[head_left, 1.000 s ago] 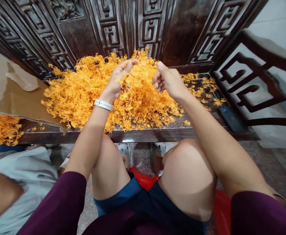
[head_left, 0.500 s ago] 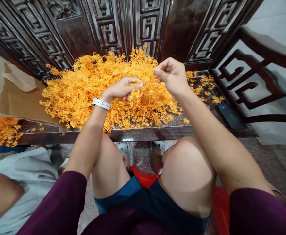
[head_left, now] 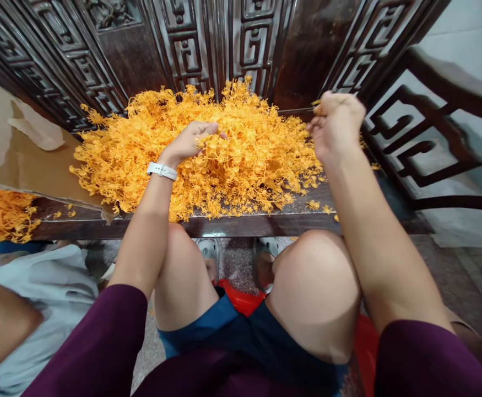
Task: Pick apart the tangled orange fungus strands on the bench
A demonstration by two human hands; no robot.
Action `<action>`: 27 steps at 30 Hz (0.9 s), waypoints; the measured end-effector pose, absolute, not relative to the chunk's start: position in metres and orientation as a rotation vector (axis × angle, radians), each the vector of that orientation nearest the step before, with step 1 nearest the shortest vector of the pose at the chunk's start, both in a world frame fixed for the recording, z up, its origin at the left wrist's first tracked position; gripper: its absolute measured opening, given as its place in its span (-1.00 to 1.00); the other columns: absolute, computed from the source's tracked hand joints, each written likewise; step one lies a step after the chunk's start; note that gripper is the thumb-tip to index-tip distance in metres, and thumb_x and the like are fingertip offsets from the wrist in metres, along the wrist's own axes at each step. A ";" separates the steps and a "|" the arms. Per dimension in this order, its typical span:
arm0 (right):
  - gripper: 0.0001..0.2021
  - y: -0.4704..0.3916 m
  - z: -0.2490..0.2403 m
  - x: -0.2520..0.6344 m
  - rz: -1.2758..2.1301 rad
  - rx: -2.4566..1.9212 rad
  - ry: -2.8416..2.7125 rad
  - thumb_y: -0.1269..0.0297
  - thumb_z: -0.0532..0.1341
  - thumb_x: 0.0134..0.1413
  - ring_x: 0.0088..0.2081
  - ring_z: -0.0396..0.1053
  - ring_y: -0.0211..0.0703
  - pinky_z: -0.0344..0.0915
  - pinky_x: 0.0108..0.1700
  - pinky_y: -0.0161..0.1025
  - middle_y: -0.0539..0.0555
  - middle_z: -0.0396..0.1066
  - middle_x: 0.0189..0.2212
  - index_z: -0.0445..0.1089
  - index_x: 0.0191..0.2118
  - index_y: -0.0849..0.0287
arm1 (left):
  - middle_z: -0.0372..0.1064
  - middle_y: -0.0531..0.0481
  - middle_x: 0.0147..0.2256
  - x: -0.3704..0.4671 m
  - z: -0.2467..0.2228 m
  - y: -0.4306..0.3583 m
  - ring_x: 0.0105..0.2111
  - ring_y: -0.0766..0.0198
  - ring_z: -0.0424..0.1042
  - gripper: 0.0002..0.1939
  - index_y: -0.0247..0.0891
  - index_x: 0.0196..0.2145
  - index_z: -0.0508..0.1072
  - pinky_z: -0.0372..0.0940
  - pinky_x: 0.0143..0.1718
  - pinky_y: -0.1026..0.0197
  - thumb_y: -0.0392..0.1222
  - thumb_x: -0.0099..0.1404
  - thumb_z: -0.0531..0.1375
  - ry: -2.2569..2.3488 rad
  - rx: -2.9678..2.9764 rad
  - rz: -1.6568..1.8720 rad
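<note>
A big heap of spidery orange plastic flower pieces (head_left: 241, 160) lies on a dark wooden bench (head_left: 257, 225). My left hand (head_left: 193, 140), with a white watch (head_left: 162, 170) at the wrist, is over the middle of the heap, its fingers curled around some of the orange flower pieces. Which pieces are in the hand and which lie behind it is hard to tell apart. Off the heap's right side, my right hand (head_left: 336, 121) is raised and slightly blurred. Its fingers are closed, and a small orange flower piece (head_left: 317, 105) shows at their tips.
Carved dark panels (head_left: 183, 49) rise behind the heap, and a carved armrest (head_left: 426, 129) bounds it on the right. A cardboard box flap (head_left: 38, 160) stands to the left, beside another orange pile (head_left: 3, 218). Another person's arm (head_left: 5, 325) is at lower left.
My right hand has moved right, away from my left hand, to above the bench's right end. My left hand has shifted a little left. A few loose pieces now lie nearer the bench's front right.
</note>
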State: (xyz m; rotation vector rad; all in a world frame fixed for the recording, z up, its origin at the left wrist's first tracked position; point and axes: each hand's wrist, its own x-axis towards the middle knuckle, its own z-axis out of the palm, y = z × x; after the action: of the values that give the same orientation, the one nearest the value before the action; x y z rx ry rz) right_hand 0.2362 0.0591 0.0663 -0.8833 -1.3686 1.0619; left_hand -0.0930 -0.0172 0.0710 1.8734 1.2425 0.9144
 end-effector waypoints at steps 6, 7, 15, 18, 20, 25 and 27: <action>-0.49 0.025 0.083 0.219 1.183 -0.962 -1.439 -0.24 0.53 0.01 -0.23 0.45 0.01 0.46 -0.25 -0.04 0.05 0.38 -0.41 0.28 -0.36 -0.03 | 0.26 0.06 -0.52 -0.094 0.061 -0.009 -0.60 0.50 0.00 -0.22 -0.23 -0.26 0.68 0.23 -0.48 0.23 0.59 0.41 0.13 1.290 1.831 0.952; -0.48 0.027 0.087 0.221 1.187 -0.936 -1.344 -0.29 0.49 0.03 -0.13 0.49 0.04 0.52 -0.17 -0.05 0.07 0.40 -0.38 0.28 -0.35 -0.05 | 0.27 0.06 -0.52 -0.092 0.060 -0.009 -0.59 0.51 0.00 -0.23 -0.23 -0.27 0.68 0.25 -0.46 0.23 0.59 0.40 0.14 1.276 1.836 0.958; -0.49 0.054 0.074 0.248 1.432 -0.927 -1.168 -0.39 0.29 0.18 -0.09 0.49 -0.02 0.57 -0.06 -0.14 0.09 0.43 -0.35 0.38 -0.26 0.00 | -0.05 0.21 -0.65 -0.073 0.065 -0.015 -0.64 0.52 -0.05 -0.33 -0.22 -0.25 0.69 0.31 -0.41 0.19 0.47 0.48 0.16 1.270 1.880 0.866; -0.62 0.041 0.071 0.232 1.448 -0.994 -1.260 -0.23 0.29 0.26 -0.23 0.45 -0.06 0.53 -0.18 -0.15 0.05 0.46 -0.36 0.42 -0.17 -0.01 | -0.02 0.21 -0.65 -0.061 0.070 -0.018 -0.65 0.51 0.01 -0.35 -0.24 -0.19 0.69 0.23 -0.44 0.23 0.44 0.49 0.16 1.239 1.898 0.822; -0.67 0.029 0.076 0.219 1.451 -1.017 -1.302 -0.17 0.29 0.28 -0.27 0.42 -0.08 0.51 -0.20 -0.16 0.06 0.47 -0.34 0.42 -0.16 -0.01 | 0.07 0.19 -0.65 -0.052 0.073 -0.020 -0.65 0.47 0.11 -0.39 -0.24 -0.10 0.69 0.17 -0.47 0.25 0.40 0.48 0.20 1.224 1.894 0.761; -0.67 0.004 0.087 0.195 1.500 -1.012 -1.477 -0.04 0.49 0.12 -0.30 0.36 -0.13 0.43 -0.27 -0.18 0.07 0.50 -0.25 0.45 -0.22 0.03 | 0.42 0.06 -0.43 -0.037 0.078 -0.023 -0.60 0.46 0.22 -0.48 -0.19 0.00 0.66 0.16 -0.46 0.24 0.31 0.48 0.24 1.134 1.884 0.800; -0.61 -0.003 0.087 0.190 1.503 -0.957 -1.637 -0.11 0.52 0.10 -0.27 0.37 -0.15 0.40 -0.27 -0.18 0.08 0.51 -0.22 0.47 -0.26 0.06 | 0.43 0.06 -0.38 -0.036 0.079 -0.023 -0.59 0.47 0.24 -0.47 -0.18 -0.01 0.62 0.16 -0.45 0.25 0.35 0.46 0.26 1.109 1.869 0.837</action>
State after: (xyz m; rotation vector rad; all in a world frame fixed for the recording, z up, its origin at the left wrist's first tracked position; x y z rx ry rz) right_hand 0.1903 -0.0027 0.0871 -0.9570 -1.6374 1.5027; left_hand -0.0361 -0.0233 0.0794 1.8694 1.1092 0.8368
